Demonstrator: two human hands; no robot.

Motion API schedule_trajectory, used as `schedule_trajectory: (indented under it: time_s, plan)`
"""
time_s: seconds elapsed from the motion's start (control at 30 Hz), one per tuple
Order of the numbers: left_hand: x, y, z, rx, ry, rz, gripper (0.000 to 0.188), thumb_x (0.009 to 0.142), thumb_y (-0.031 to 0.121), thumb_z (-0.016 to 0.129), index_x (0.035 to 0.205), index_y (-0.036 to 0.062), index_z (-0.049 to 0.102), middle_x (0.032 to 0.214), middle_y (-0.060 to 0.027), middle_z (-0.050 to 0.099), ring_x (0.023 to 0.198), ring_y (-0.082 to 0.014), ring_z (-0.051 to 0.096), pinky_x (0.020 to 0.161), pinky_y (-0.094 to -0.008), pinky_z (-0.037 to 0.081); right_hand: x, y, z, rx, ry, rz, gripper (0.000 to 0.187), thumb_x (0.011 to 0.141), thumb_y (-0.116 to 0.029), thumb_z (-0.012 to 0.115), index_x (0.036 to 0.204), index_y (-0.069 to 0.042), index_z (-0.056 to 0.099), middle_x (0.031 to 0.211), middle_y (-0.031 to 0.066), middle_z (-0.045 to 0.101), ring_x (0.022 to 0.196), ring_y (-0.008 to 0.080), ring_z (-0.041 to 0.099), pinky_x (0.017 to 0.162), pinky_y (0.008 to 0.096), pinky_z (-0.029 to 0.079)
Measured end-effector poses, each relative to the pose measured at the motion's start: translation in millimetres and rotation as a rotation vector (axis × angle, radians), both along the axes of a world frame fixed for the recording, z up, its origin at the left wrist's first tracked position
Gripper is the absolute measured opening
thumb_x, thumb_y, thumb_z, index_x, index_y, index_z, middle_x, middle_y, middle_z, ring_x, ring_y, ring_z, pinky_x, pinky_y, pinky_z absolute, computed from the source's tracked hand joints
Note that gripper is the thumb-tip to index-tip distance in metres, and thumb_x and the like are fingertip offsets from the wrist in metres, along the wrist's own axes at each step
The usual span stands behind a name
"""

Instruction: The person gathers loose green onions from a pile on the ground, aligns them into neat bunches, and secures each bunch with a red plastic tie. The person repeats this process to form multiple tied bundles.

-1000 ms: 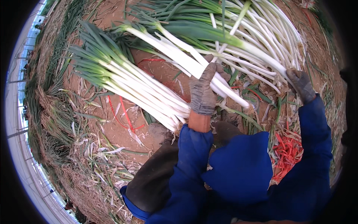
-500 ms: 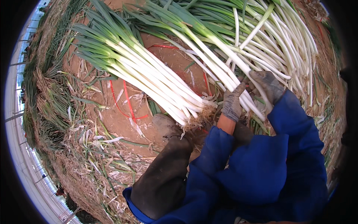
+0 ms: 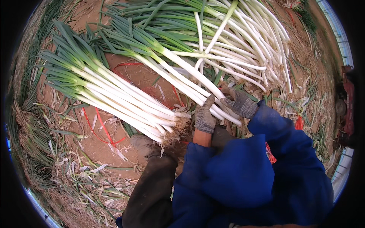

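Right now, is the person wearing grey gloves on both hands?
Yes, the left hand and the right hand both wear grey knitted gloves as they touch the long white-stalked green onions.

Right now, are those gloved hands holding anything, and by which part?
Both hands, left and right, close on the middle bundle of green onions at its white stalk ends, near the roots.

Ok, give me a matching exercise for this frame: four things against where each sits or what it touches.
Things:
1. left hand
2. right hand
3. bundle of green onions
4. red string

Places:
A. lying on the soil left of both hands
B. on white stalks, nearer the middle of the picture
C. partly under the left bundle, on bare soil
D. on white stalks, further right

Pairs: 1-B, 2-D, 3-A, 4-C
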State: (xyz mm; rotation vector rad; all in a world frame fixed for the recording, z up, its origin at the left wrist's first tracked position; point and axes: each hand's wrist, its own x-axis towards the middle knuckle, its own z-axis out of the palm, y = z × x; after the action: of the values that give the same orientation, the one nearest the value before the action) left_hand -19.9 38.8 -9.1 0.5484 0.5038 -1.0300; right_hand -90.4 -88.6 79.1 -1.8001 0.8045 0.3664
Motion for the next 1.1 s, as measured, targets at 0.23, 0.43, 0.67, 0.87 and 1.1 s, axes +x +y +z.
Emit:
schedule_trajectory:
  time_s: [0.23, 0.43, 0.67, 0.87, 1.1]
  plan:
    - [3.5, 2.3, 16.4, -0.224, 0.065, -0.059, 0.045, 0.088, 0.006, 0.064, 0.129, -0.0021, 0.05, 0.128, -0.0198, 0.054, 0.117, -0.0314, 0.055, 0.1, -0.0453, 0.047, -28.8, -3.2, -10.0, -0.048, -0.015, -0.076, 0.034, 0.097, -0.032, 0.054, 0.108, -0.001, 0.063, 0.088, 0.0061, 0.069, 0.077, 0.0119, 0.063, 0.072, 0.0287, 0.051]
    - [9.7, -3.6, 17.1, -0.121, 0.063, -0.023, 0.041, 0.09, 0.005, 0.061, 0.129, -0.0036, 0.051, 0.126, -0.0176, 0.057, 0.111, -0.0274, 0.057, 0.097, -0.0428, 0.05, -4.0, -12.5, -19.0, -0.006, -0.077, -0.152, 0.042, 0.095, -0.036, 0.058, 0.11, 0.002, 0.064, 0.087, 0.0119, 0.069, 0.077, 0.0146, 0.063, 0.071, 0.0311, 0.051]
    - [-1.6, -9.0, -5.2, 0.059, -0.044, 0.009, 0.049, 0.086, 0.002, 0.065, 0.132, 0.0019, 0.048, 0.113, -0.0141, 0.061, 0.095, -0.026, 0.063, 0.081, -0.0377, 0.056, -27.0, -8.0, -14.9, -0.003, 0.163, 0.123, 0.043, 0.094, -0.041, 0.057, 0.111, -0.002, 0.065, 0.082, 0.0129, 0.067, 0.077, 0.0146, 0.062, 0.07, 0.0324, 0.048]
    - [16.3, 12.1, 8.7, 0.098, -0.165, -0.016, 0.035, 0.084, 0.015, 0.073, 0.114, 0.0027, 0.059, 0.095, -0.0082, 0.066, 0.079, -0.0203, 0.065, 0.068, -0.034, 0.056, -15.8, -3.9, 3.2, 0.313, 0.164, 0.152, 0.05, 0.09, -0.043, 0.065, 0.115, 0.0, 0.061, 0.096, 0.0094, 0.065, 0.085, 0.013, 0.06, 0.074, 0.0313, 0.048]
    - [19.0, 12.0, 21.3, 0.101, -0.26, -0.294, 0.041, 0.083, 0.024, 0.075, 0.114, 0.0033, 0.059, 0.097, -0.0065, 0.065, 0.085, -0.0172, 0.062, 0.07, -0.0332, 0.054, -15.8, 9.4, -27.1, 0.693, 0.004, -0.25, 0.066, 0.079, -0.029, 0.078, 0.13, -0.001, 0.048, 0.112, 0.0141, 0.061, 0.092, 0.0216, 0.064, 0.08, 0.0364, 0.054]
